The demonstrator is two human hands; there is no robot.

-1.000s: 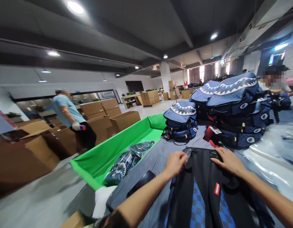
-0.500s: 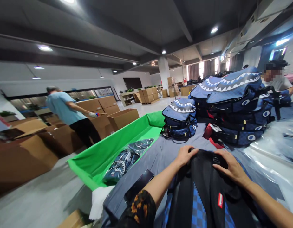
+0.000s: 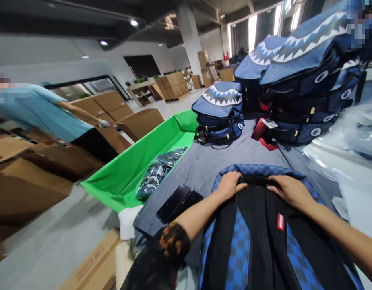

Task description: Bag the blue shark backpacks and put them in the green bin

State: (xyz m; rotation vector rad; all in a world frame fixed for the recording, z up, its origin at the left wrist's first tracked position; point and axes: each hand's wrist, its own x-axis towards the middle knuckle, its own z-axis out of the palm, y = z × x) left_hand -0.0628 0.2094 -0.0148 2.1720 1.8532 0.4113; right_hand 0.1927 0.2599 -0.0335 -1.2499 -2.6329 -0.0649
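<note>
A blue checkered backpack (image 3: pixel 240 249) with black straps lies back side up on the grey table (image 3: pixel 204 165) in front of me. My left hand (image 3: pixel 230 184) rests on its top edge at the left, fingers curled over the rim by the handle. On the right side of the top edge, my right hand (image 3: pixel 288 190) lies with fingers stretched and pressed down on the fabric. A small red label (image 3: pixel 281 222) sits on the right strap.
Two dark phones (image 3: pixel 178 202) lie on the table's left edge. Stacks of blue shark-mouth backpacks (image 3: pixel 306 80) stand at the back, one smaller pile (image 3: pixel 220 112) nearer. A green bin (image 3: pixel 128 177) holds bagged backpacks. A person in a light blue shirt (image 3: pixel 47 117) works among cardboard boxes.
My view has tipped downward and closer. The backpack now lies flatter, with its blue checkered top showing, and both hands have shifted toward me along its top edge.
</note>
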